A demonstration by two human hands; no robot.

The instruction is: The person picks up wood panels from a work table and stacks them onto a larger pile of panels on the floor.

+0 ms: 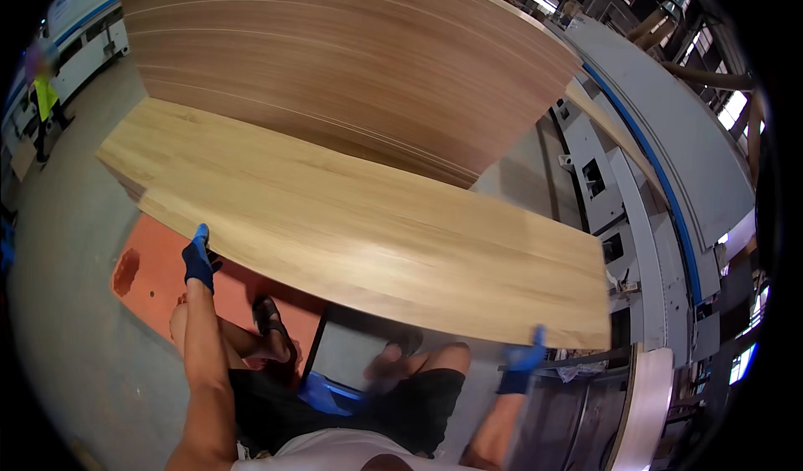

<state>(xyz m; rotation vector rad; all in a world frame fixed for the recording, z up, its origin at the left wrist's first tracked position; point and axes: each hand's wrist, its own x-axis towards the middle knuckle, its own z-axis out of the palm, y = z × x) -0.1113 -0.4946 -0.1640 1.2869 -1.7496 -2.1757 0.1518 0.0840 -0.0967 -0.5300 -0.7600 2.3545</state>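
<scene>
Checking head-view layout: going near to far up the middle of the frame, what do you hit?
Person's black shorts → sandalled foot → light wood panel held by both gloved hands → stack of darker brown boards.

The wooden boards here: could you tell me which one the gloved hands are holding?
The pale oak-coloured board in front, gripped at its near edge; the darker brown stack lies behind, untouched.

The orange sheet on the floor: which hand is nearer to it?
Left. The left hand grips the light board's near edge right above the orange sheet; the right hand holds the far right end.
</scene>
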